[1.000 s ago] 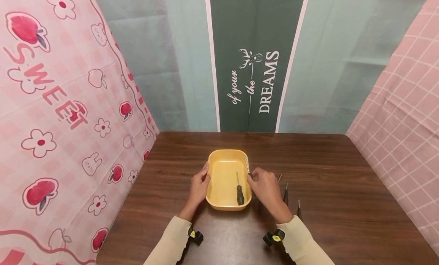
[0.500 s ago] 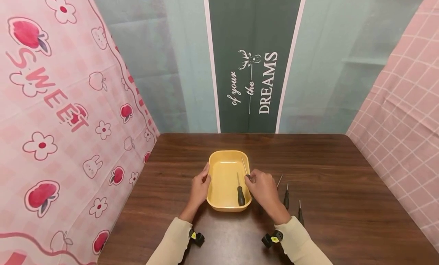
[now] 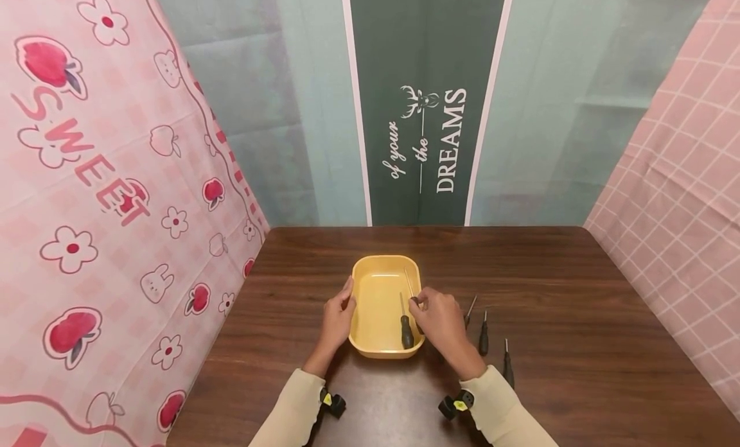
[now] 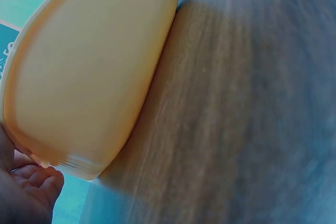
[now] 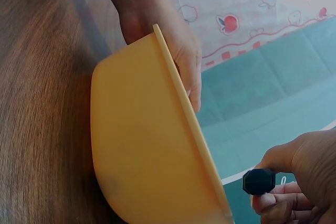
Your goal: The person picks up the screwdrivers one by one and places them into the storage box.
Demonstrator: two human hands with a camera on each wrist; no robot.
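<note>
A yellow plastic tray (image 3: 376, 353) stands on the table in the head view. At its left side my left hand (image 3: 337, 315) holds the rim, with curled fingers against the outer wall in the left wrist view. One black-handled screwdriver (image 3: 407, 333) lies inside the tray, near its right wall. Above the tray's right rim, my right hand (image 3: 440, 318) pinches another screwdriver (image 3: 411, 283), its shaft pointing away and over the tray. The right wrist view shows the butt of its black handle (image 5: 259, 182) between thumb and fingers.
Several more black-handled screwdrivers lie right of the tray, among them one screwdriver (image 3: 483, 338) by the right wrist and another (image 3: 507, 363) by the sleeve. The dark wooden table (image 3: 578, 318) is bounded by a patterned cloth (image 3: 167, 222) at left and a green curtain (image 3: 422, 61) behind.
My right hand has shifted slightly left, bringing the held screwdriver from along the right rim to further over the tray. My left hand keeps its place on the tray.
</note>
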